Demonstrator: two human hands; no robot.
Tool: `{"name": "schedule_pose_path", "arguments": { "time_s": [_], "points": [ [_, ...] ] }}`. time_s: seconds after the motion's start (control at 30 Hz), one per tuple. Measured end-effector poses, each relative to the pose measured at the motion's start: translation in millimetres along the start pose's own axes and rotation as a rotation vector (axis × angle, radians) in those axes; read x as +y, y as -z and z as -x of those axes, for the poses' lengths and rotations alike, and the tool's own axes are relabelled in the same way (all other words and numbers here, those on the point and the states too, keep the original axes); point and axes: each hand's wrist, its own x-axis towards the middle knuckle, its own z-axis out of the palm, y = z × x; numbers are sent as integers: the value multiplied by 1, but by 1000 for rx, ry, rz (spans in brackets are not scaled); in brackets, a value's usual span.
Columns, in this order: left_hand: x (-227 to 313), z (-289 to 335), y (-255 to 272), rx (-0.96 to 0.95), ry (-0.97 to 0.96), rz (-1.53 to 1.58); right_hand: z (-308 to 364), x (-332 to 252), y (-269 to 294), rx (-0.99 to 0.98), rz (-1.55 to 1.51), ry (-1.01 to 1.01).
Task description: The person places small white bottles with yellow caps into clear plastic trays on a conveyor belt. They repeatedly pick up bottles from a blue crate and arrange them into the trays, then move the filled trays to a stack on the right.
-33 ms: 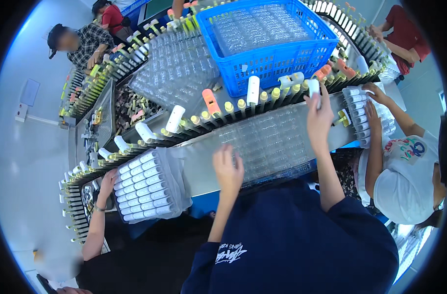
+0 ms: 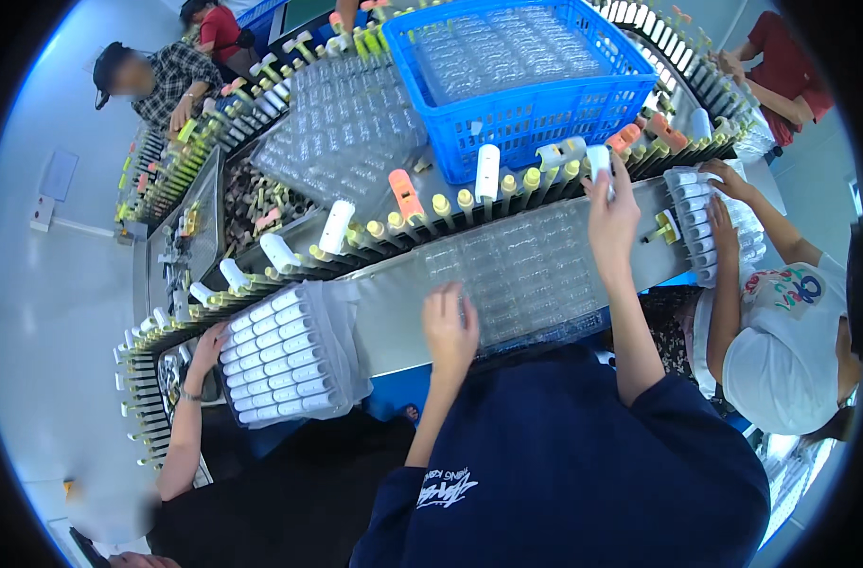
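My right hand (image 2: 611, 213) is closed around a white tubular plastic casing (image 2: 598, 161) at the row of upright pegs. Whether the casing sits on a peg is hidden by my fingers. In front of me lies a clear plastic blister tray (image 2: 526, 275) with rows of moulded pockets. Over its left edge hovers my left hand (image 2: 450, 331), holding nothing, its fingers loosely bent and the thumb apart. Yellow-tipped pegs (image 2: 466, 202) line the far side of the bench, some bearing white casings (image 2: 487, 170) or an orange casing (image 2: 405, 192).
Behind the pegs stands a blue crate (image 2: 536, 123) of clear trays, with another tray stack (image 2: 346, 133) to its left. A co-worker's hand touches a tray of white casings (image 2: 275, 355) at left. Another co-worker handles a similar tray (image 2: 689, 222) at right, near a small yellow piece (image 2: 666, 227).
My right hand has shifted slightly left and up with the white casing. My left hand has moved a little to the right over the tray's edge.
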Motion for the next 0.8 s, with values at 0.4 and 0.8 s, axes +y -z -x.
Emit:
{"name": "schedule_pose_path", "arguments": {
  "time_s": [0.4, 0.8],
  "points": [
    [-71, 46, 2, -75, 437, -156, 38, -19, -114, -326, 720, 483],
    [-95, 76, 61, -173, 661, 817, 129, 47, 71, -231, 762, 224]
  ]
}}
